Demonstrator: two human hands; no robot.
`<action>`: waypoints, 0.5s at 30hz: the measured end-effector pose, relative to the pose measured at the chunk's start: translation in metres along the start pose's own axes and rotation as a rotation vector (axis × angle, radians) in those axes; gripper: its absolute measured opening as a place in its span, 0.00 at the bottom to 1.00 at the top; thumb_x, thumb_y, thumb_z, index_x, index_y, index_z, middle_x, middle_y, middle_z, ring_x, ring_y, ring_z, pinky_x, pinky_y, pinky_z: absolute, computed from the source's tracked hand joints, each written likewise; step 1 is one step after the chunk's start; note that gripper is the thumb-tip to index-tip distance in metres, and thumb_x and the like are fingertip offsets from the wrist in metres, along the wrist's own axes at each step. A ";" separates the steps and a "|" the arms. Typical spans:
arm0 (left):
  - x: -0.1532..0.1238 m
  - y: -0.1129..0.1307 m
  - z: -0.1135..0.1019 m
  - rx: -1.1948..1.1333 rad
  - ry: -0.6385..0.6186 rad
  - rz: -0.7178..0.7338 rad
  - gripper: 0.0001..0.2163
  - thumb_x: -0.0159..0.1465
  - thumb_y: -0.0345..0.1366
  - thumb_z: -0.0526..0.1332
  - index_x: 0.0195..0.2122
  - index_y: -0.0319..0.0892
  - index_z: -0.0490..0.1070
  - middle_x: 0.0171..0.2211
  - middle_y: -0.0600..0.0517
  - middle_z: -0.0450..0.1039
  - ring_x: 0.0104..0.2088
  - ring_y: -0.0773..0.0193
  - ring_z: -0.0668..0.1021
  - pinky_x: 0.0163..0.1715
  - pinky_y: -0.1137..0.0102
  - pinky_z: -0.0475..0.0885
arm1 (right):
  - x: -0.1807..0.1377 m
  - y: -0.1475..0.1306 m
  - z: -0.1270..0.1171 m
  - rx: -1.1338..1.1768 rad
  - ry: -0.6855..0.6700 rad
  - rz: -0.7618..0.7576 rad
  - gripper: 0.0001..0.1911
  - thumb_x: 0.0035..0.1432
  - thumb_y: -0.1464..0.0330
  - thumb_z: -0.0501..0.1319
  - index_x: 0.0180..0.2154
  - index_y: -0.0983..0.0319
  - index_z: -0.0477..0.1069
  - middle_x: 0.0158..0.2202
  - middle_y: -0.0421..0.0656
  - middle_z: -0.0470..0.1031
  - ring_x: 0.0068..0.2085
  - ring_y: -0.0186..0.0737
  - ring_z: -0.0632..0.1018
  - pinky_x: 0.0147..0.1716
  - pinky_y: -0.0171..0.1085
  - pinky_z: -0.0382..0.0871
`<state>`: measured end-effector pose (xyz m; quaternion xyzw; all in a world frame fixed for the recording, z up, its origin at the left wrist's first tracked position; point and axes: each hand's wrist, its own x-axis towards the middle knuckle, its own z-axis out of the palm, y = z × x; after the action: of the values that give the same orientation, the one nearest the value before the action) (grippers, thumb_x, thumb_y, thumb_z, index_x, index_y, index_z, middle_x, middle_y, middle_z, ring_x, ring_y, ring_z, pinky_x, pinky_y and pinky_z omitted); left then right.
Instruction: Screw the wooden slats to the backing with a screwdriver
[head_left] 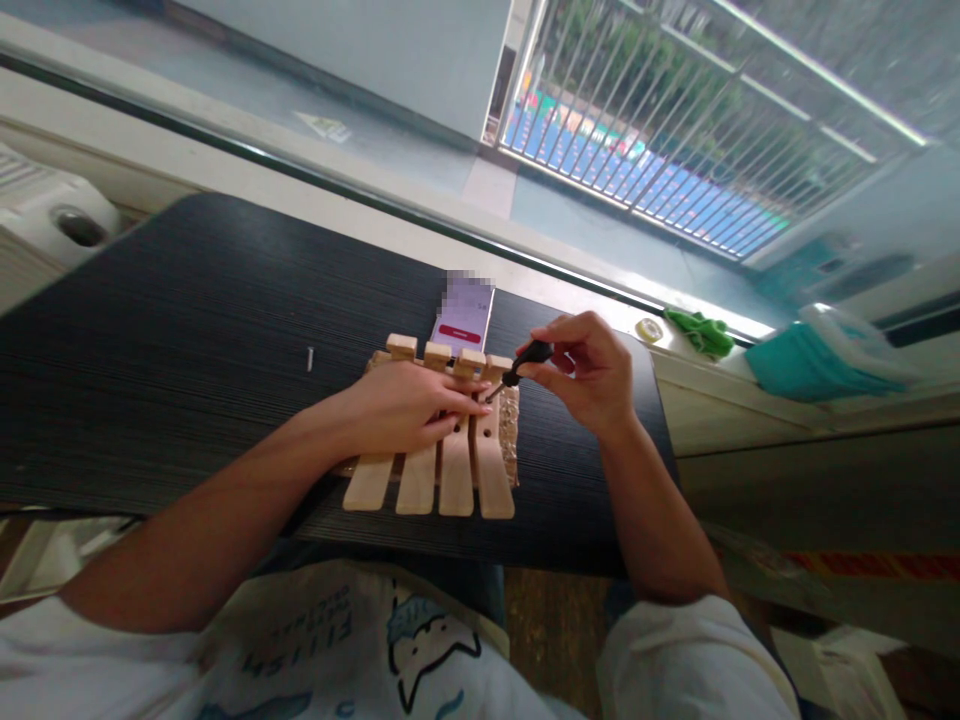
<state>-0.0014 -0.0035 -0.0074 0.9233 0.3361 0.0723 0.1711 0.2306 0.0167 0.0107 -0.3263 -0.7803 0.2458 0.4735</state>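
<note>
Lying flat on the dark table, the wooden rack is straight in front of us, a little right of the middle and near the front edge. Its four slats run with their long axis away from our body, toward the window, and their near ends reach almost to the table edge.

Our left hand rests palm down across the middle of the slats, fingers stretched and pointing to the right; it grips nothing, it only presses. Our right hand is just beside the far right corner of the rack, raised a little, with the fingers closed around the black handle of a small screwdriver. The shaft slants down and to the left, so the tip comes to the rightmost slats, very near our left fingertips. We cannot tell if the tip touches the wood.

Both hands are near each other but apart, and the right one is nearer to the tip's place.

Behind the rack lies a phone, touching its far end. A small screw lies alone, well apart to the left.
</note>
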 end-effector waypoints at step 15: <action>0.000 0.000 0.000 -0.008 -0.003 -0.008 0.22 0.65 0.32 0.55 0.58 0.61 0.71 0.63 0.64 0.66 0.58 0.60 0.76 0.55 0.65 0.72 | 0.001 0.001 0.004 -0.056 0.084 -0.037 0.16 0.50 0.56 0.72 0.36 0.54 0.71 0.23 0.32 0.66 0.22 0.28 0.62 0.19 0.36 0.55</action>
<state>-0.0014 -0.0033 -0.0076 0.9214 0.3392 0.0714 0.1755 0.2270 0.0177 0.0085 -0.3347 -0.7722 0.2012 0.5012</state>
